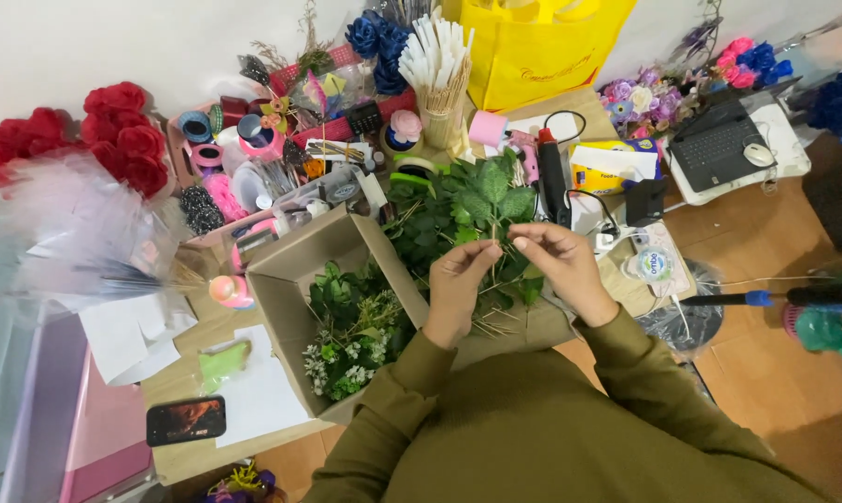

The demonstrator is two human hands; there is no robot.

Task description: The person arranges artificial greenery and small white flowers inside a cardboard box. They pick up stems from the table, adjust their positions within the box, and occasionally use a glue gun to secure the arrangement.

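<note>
My left hand (pixel 458 284) and my right hand (pixel 561 265) meet above a heap of green artificial leaves (pixel 439 219) on a low wooden table (pixel 183 382). Both pinch the thin stem of one leaf sprig (pixel 497 191), which stands upright between my fingertips with its leaves spread above them. Olive-green sleeves cover both my arms. An open cardboard box (pixel 286 279) to the left of my left hand holds more greenery with small white flowers (pixel 346 354).
Red fabric roses (pixel 113 126) and a clear wrapped bundle lie at far left. Ribbon rolls, white sticks in a cup (pixel 437 56), a glue gun (pixel 553 168), a yellow bag (pixel 533 47) and a laptop (pixel 719 140) crowd the back. A phone (pixel 186 420) lies near the front edge.
</note>
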